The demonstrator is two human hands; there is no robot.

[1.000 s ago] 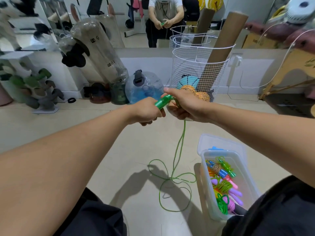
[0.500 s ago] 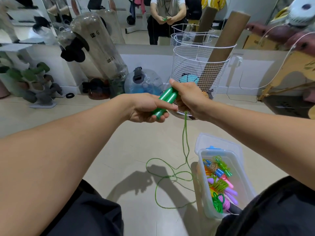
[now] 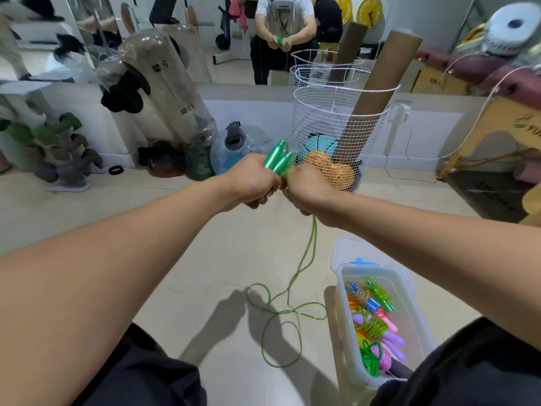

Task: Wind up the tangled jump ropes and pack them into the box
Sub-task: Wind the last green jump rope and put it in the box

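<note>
Left hand: the left hand (image 3: 254, 185) was curled round the two green handles (image 3: 278, 160), gripping them side by side as a pair.
Right hand: the right hand (image 3: 308, 187) sat touching the left one, fingers curled at the base of the handles where the cord leaves; whether it pinched the cord or only closed over it could not be told.
Handles: a second before they pointed sideways between the hands; now they stood tilted up and away, above the knuckles, with both tips clear of the fists.
Rope: the green cord (image 3: 295, 284) hung doubled from under the right hand to the floor below, ending in loose loops lying just left of the box. The loops had barely shifted in that second.
Box: the clear plastic box (image 3: 415, 315) stood on the floor below the right forearm, already holding several wound ropes in mixed colours.
Meaning: the handles seemed gathered and squared up, so winding could probably begin; nearly all of the cord was not yet wound.
Beyond the hands: a white wire basket (image 3: 366, 136) stood just behind them.
</note>
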